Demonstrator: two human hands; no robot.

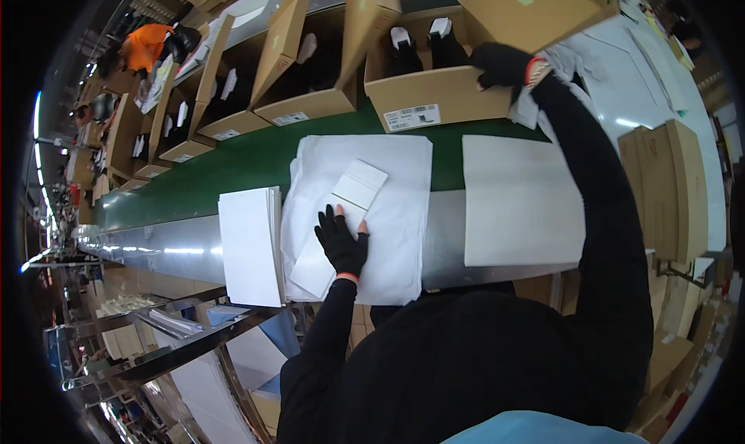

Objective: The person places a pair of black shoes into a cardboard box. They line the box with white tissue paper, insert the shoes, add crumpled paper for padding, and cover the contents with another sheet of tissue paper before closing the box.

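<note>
Three piles of white paper are laid at the metal tabletop (171,250): left pile (248,242), middle pile (400,234), right pile (524,203). On the middle one, white cards (360,182) are covered by the left hand (341,242), its grip spread flat, nothing being clasped. Behind, the green belt (194,188) is partly covered by boxes. In the nearest box (462,99), two dark shoes (446,52) are seen; at its right corner the right hand (500,65) is curled, whether gripping cannot be told. Leftward, at least four more boxes (314,105) are lined up.

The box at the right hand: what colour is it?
The box is light brown with a white label, best seen in head view.
</note>
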